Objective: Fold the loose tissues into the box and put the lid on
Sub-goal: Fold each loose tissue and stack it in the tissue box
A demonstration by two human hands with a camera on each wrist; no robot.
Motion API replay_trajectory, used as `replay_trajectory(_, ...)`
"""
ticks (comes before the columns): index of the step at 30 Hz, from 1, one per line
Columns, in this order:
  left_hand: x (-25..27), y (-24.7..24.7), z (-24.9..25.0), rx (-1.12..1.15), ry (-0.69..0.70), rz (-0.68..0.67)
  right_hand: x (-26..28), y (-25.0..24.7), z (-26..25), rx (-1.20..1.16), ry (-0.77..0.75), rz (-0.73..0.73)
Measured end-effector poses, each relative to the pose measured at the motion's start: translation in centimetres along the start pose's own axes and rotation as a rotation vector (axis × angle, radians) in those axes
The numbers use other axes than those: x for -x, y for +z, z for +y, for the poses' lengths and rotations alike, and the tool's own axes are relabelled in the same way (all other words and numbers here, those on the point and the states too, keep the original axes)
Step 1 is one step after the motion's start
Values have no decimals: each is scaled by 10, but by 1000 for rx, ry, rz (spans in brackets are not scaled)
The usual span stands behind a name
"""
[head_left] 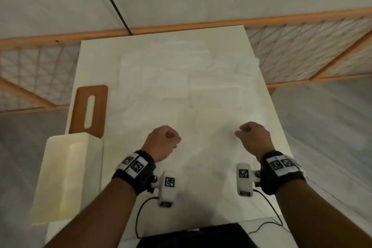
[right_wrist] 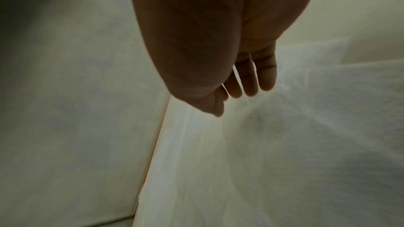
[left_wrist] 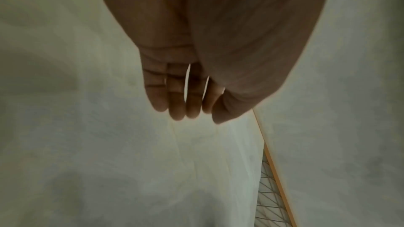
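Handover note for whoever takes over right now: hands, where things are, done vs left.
Left hand: fingers loosely curled, holding nothing, above the tissues.
Right hand: same, loosely curled, holding nothing, nearer the table's right edge.
Tissues: spread flat and unfolded over most of the white table.
Box: cream, at the table's near left corner, lid off; its contents cannot be told from these views.
Lid: brown with a slot, flat on the table just beyond the box.
Done: nothing visibly folded or boxed.
Left: fold the tissues, place them in the box, fit the lid.
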State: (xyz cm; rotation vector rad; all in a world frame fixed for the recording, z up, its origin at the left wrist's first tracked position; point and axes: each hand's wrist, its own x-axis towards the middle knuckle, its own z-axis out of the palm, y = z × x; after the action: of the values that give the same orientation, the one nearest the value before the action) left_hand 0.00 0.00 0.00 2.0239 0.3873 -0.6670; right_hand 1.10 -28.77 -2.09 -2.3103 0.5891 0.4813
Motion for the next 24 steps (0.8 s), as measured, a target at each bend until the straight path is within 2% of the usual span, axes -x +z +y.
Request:
replay_trajectory(4, -49, 31, 37, -68, -6, 105, -33, -2, 2, -49, 141, 82)
replay_trajectory(7, -77, 57, 60, -139, -28, 139, -49, 3, 4, -137, 219, 71)
replay_trajectory(13, -97, 78, 85, -190, -122, 177, -64, 2, 2, -404, 343, 144)
replay_trajectory(14, -95, 77, 88, -182, -113, 171, -63, -1, 2, -437, 365, 119)
replay_trajectory(17, -90, 73, 86, 53, -131, 112, -52, -16, 3, -623, 367, 27)
replay_trajectory(20, -65, 64, 78, 303, -178, 44, -26, -34, 0, -828, 336, -130)
replay_trajectory(22, -46, 57, 67, 384, -170, -28, -10, -37, -1, -835, 251, -213)
replay_trajectory(24, -29, 51, 51, 511, -240, -50, 5, -36, -3, -819, 179, -268)
